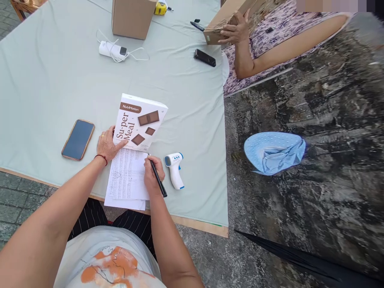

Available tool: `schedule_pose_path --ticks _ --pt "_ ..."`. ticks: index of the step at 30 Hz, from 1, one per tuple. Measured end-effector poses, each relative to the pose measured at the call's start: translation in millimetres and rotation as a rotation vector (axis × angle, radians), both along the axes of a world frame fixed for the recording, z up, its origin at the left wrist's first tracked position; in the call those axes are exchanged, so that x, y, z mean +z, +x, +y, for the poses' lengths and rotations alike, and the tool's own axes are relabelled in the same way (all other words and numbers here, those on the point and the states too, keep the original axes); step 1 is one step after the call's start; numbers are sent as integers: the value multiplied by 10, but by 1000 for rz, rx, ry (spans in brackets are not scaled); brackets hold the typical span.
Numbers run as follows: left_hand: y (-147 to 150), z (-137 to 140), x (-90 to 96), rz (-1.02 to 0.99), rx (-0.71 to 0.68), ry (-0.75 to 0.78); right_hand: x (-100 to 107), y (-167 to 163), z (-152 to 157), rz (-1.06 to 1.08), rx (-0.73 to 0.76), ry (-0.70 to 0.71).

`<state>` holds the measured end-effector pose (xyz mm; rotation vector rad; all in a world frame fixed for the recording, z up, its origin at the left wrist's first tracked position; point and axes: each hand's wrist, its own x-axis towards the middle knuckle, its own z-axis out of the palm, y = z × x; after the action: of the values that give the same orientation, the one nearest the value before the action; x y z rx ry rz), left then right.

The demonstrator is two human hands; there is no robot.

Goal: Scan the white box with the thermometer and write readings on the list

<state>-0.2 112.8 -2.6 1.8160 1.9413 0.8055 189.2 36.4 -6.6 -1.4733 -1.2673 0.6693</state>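
Note:
My left hand (108, 145) is closed on the lower left edge of a white box (141, 122) printed "NutriMotion Su-per Meal", its thumb over the front. The box covers the top of some printed sheets of paper (127, 176) at the table's front edge. Between the fingers of my right hand (153, 176) is a black pen (158, 176), its tip close to the box's lower right corner; whether it touches the paper I cannot tell. A white and blue infrared thermometer (174, 170) lies just right of that hand. Left of the box rests a smartphone (78, 139).
A cardboard box (133, 18), a white device with a cable (112, 51), a yellow tape measure (161, 8) and a black object (205, 57) are farther back. At the right, another person's hand (237, 30) touches a second carton (217, 28). A blue hat (274, 153) lies beyond the table's right edge.

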Motion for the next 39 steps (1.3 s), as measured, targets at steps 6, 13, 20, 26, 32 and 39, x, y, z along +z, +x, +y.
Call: schedule_pose_path --ticks 6,13,20,26,32,39 --pt "-15 11 1 5 1 1 -32 220 10 -115 23 122" --pt "-20 17 -22 8 -8 16 -333 560 78 -541 242 7" --pt "-25 8 -8 -2 -12 9 -226 610 70 -574 210 44" --pt "-25 5 -13 11 -2 13 -223 1084 -50 -604 -250 -329" --pt "-35 4 -14 0 -10 25 -182 965 -19 -287 -219 -422" --pt "-72 14 -52 42 19 25 276 150 135 405 129 -174"
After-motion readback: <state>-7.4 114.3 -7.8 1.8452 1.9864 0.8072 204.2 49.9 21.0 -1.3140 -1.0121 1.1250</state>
